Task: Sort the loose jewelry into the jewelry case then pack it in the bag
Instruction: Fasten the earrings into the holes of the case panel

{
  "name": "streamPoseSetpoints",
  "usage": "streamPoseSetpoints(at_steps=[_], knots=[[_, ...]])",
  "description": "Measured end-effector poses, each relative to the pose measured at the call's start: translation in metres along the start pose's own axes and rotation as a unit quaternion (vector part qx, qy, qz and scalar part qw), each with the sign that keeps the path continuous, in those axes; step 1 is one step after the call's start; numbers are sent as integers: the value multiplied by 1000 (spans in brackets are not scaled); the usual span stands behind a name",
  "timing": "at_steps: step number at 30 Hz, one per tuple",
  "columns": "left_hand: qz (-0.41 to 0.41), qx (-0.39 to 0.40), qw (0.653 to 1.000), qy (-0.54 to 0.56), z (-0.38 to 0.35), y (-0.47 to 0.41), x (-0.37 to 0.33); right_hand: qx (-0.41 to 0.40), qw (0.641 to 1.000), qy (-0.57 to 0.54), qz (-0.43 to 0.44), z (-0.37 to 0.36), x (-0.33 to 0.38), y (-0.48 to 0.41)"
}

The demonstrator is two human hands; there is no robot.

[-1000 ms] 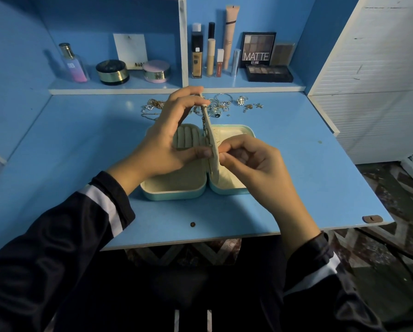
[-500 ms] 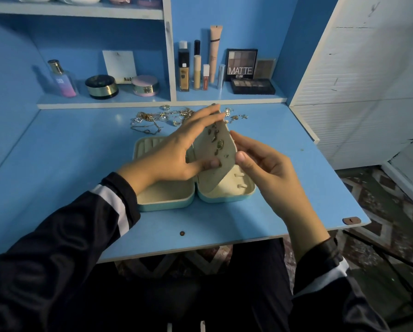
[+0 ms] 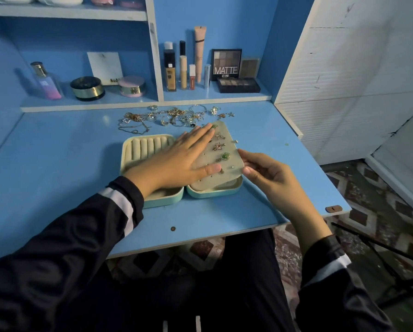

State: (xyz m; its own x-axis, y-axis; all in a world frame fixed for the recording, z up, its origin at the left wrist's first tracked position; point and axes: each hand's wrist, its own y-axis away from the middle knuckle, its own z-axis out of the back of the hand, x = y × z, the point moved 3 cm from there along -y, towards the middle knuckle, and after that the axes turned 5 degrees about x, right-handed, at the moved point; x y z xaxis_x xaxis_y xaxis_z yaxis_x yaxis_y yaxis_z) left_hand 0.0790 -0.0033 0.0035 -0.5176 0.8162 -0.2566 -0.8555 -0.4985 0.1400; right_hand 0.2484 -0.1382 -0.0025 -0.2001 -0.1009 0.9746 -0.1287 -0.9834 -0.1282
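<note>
Pressing flat on the earring flap (image 3: pixel 221 154) of the open jewelry case (image 3: pixel 150 152) with the left hand (image 3: pixel 176 161), fingers spread and extended, gripping nothing. Steadying the flap's right edge with the right hand (image 3: pixel 270 176), fingers loosely curled and thumb touching the edge, more a light pinch than a firm hold. Lying open in two halves near the middle of the blue desk (image 3: pixel 57 164): ring rolls on the left half, apparently bare, and the flap tilted over the right half.

Judging progress: only begun. Already pinned on the flap: several earrings (image 3: pixel 225 156), among them a green stone and a small star shape. Left to sort: a big tangle of loose jewelry (image 3: pixel 174 116) — chains, rings, bangles and studs — strung along the back of the desk just beyond the case, apart from it. Ring slots not yet filled; lower compartment of the left half mostly hidden under the left arm, so contents impossible to tell. No bag anywhere in view, so packing not yet started. Still ahead by this reckoning: laying the flap down, moving the heap over piece by piece, closing the case, then bagging it. Worth watching: chains knotted together, likely to drag neighbours along when lifted.
</note>
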Motion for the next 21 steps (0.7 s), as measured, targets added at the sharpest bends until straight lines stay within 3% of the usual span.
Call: streamPoseSetpoints(at_steps=[12, 21], knots=[[35, 27, 997, -59, 0, -2, -5, 17, 989, 140, -36, 5, -14, 3], [66, 62, 993, -79, 3, -12, -3, 37, 947, 318, -17, 1, -12, -12]])
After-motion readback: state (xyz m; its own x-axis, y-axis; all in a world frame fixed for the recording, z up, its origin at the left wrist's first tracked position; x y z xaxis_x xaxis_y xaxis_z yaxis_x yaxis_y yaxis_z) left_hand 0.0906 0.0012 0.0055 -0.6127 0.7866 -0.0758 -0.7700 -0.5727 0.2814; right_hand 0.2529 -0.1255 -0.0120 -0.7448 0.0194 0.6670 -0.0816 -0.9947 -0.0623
